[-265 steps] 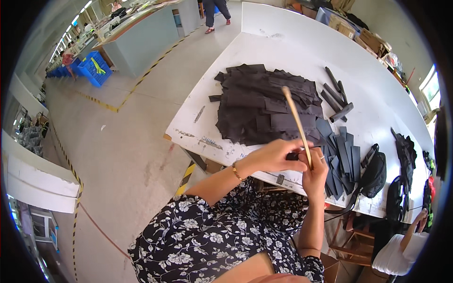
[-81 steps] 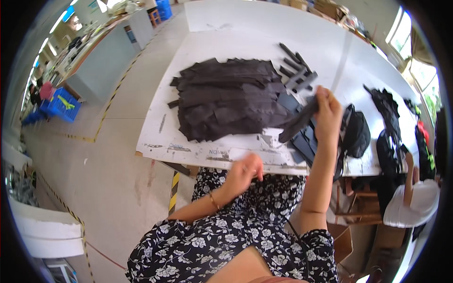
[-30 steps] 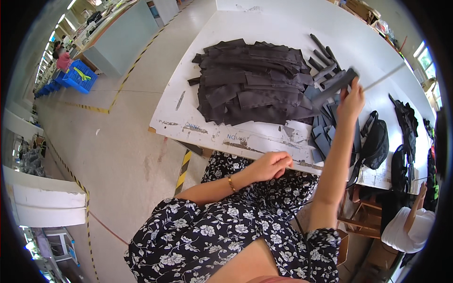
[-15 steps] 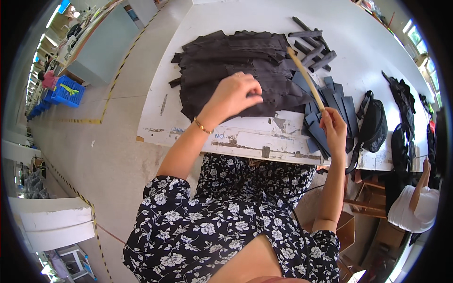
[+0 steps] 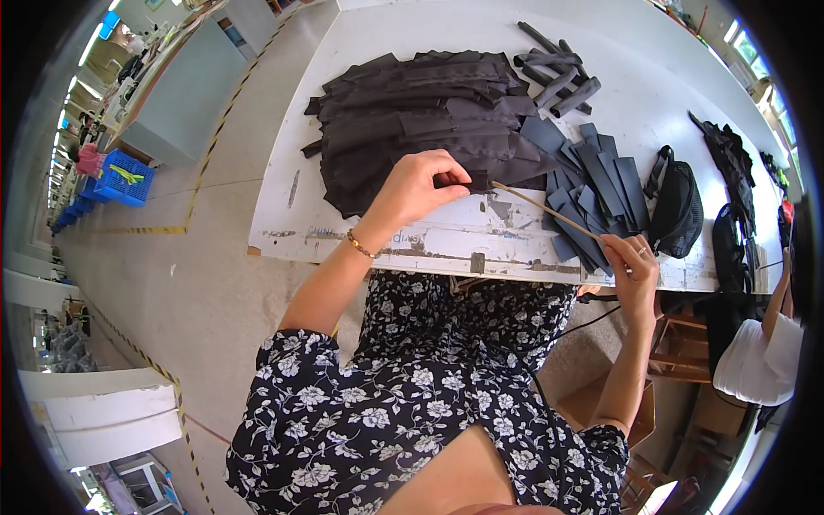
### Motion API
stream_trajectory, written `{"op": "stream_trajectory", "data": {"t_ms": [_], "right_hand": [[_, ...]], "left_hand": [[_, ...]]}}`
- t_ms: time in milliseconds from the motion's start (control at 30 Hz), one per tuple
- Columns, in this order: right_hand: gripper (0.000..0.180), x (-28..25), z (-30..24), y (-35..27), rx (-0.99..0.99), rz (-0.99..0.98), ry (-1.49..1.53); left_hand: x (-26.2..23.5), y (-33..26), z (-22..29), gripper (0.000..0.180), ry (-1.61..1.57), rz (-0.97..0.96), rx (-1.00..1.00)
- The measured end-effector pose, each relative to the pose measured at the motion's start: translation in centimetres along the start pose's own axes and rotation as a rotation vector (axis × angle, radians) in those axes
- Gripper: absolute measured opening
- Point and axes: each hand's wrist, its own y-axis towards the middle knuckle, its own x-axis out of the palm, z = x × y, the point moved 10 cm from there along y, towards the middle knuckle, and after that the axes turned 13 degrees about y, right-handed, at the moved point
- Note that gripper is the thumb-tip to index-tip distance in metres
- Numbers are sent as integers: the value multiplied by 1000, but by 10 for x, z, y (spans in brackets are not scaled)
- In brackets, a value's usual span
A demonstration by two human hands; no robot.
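Holding a slim pale stick (image 5: pixel 549 209) in the right hand (image 5: pixel 633 264), above the near edge of the table (image 5: pixel 639 94). Pinching a dark strip (image 5: pixel 478 181) in the left hand (image 5: pixel 422 190), at the fabric pile (image 5: pixel 412 107) near the left edge. Showing blue-grey strips (image 5: pixel 610 182) by the near edge.

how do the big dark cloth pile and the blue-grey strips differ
The cloth pile is brownish-black; the strips are blue-grey. The cloth pile spreads wide; the strips cover a smaller patch. The cloth pile's pieces lie mostly crosswise; many strips slant front to back. Both lie on the white table.
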Motion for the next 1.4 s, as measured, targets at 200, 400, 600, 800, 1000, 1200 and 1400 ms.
{"op": "stream_trajectory", "data": {"t_ms": [200, 400, 600, 800, 1000, 1200, 1400], "right_hand": [[20, -3, -17, 8, -92, -60, -92], [25, 54, -43, 20, -102, -183, 35], [26, 141, -22, -3, 214, -196, 699], [21, 205, -30, -29, 527, -327, 1080], [23, 218, -43, -37, 461, -63, 889], [21, 214, -49, -59, 403, -188, 645], [18, 185, -68, -89, 418, -372, 575]], "left_hand": [[-5, -3, 11, 14, -24, -46, 58], [17, -12, 74, 12, 188, -35, 465], [-34, -66, 150, 37, 540, 474, 655], [-4, -65, -11, 56, -1259, 358, -80], [51, -75, -30, 28, -1466, 443, -372], [35, -78, -42, 28, -1393, 538, -473], [-7, -74, -56, 32, -1320, 625, -472]]}}
